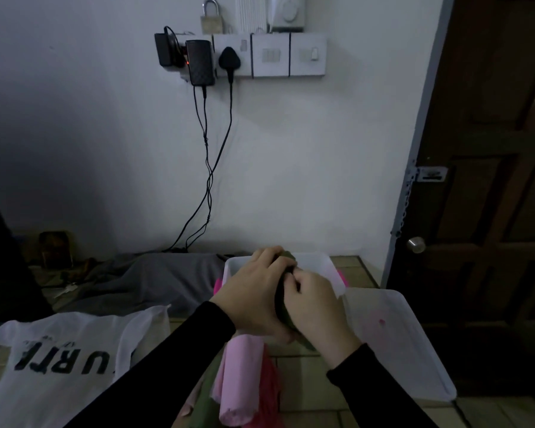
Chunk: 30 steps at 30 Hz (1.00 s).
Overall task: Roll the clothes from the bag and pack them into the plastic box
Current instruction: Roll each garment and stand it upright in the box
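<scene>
Both hands hold a rolled dark green garment (pixel 282 307) just above the near rim of the white plastic box (pixel 331 267). My left hand (pixel 254 295) wraps its left side and top. My right hand (pixel 317 307) grips its right side. Most of the roll is hidden between the palms. Below my hands lie a rolled light pink garment (pixel 240 381), a red one (pixel 271 393) and an olive one (pixel 203 406). The white bag (pixel 65 359) with black lettering lies flat at the lower left.
The box's translucent lid (pixel 405 341) lies on the tiled floor to the right. A grey cloth (pixel 149 279) is spread behind the bag. Cables (pixel 209 180) hang from wall sockets. A dark wooden door (pixel 482 211) stands at the right.
</scene>
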Tool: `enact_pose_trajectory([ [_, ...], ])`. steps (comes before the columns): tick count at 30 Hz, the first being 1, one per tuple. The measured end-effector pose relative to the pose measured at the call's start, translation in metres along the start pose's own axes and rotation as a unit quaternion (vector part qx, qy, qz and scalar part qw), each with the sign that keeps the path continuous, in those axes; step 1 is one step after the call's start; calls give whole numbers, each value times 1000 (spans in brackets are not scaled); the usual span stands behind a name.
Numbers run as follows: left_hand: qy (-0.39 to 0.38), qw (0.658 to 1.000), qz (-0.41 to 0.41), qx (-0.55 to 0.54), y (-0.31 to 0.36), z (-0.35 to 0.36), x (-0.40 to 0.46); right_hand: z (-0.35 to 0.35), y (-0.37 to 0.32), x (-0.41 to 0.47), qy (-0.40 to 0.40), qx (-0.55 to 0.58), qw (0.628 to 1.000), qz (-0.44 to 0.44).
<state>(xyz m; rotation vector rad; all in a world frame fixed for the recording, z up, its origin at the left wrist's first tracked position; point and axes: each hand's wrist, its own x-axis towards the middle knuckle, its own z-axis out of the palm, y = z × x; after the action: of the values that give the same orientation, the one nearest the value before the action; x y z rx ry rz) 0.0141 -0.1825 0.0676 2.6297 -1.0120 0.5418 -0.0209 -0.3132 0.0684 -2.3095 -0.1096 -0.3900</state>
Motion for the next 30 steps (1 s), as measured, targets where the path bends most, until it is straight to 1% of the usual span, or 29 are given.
enact_pose_trajectory([
  [3,14,998,8,-66,5,-6,3,-5,-3,0,6,133,991,32],
  [5,21,994,15,-105,7,-8,4,-10,-5,-3,-1,221,973,65],
  [6,25,992,21,-125,9,-10,4,-12,-6,-5,-13,273,958,92],
  [7,30,988,26,-148,11,-11,4,-13,-5,-5,-34,332,934,129],
  [8,35,984,28,-172,14,-10,3,-15,-3,-4,-62,391,902,172],
  [10,51,968,10,-245,22,-3,-2,-20,4,-3,-116,496,826,241],
  [11,63,954,-8,-292,25,3,-5,-22,7,-3,-143,530,794,260],
  [12,73,938,-32,-338,27,10,-8,-23,11,-2,-167,548,774,271],
  [13,78,921,-58,-376,28,18,-11,-21,17,-1,-179,555,763,279],
  [14,73,912,-76,-396,26,25,-12,-20,22,0,-183,552,762,283],
  [15,55,915,-86,-389,25,32,-13,-16,28,1,-179,544,767,289],
  [16,26,929,-92,-357,22,36,-13,-13,33,2,-169,519,785,292],
  [17,-13,948,-97,-303,21,40,-12,-8,40,4,-160,471,817,291],
  [18,-45,968,-96,-229,22,44,-11,-5,46,5,-159,398,861,275],
  [19,-61,983,-82,-152,22,48,-10,-1,50,5,-167,309,903,247],
  [20,-72,990,-67,-97,24,53,-7,3,55,5,-181,228,931,219],
  [21,-89,991,-66,-70,26,56,-5,8,60,4,-197,176,942,206],
  [22,-109,990,-71,-61,27,57,-3,12,62,4,-209,165,940,213],
  [23,-127,987,-74,-64,26,58,-3,13,63,2,-212,182,932,230],
  [24,-132,985,-74,-85,23,58,-2,13,63,1,-204,230,916,258],
  [25,-120,982,-74,-126,21,58,-3,12,64,2,-192,299,889,290],
  [26,-93,973,-83,-194,19,59,-5,10,65,4,-183,372,852,319],
  [27,-60,952,-105,-283,20,60,-7,9,65,7,-180,439,813,339],
  [28,-26,921,-133,-365,21,62,-8,6,63,10,-185,484,779,353],
  [29,2,894,-158,-420,23,64,-8,4,60,13,-191,517,753,359],
  [30,22,876,-173,-449,25,67,-7,3,57,15,-195,538,738,357],
])
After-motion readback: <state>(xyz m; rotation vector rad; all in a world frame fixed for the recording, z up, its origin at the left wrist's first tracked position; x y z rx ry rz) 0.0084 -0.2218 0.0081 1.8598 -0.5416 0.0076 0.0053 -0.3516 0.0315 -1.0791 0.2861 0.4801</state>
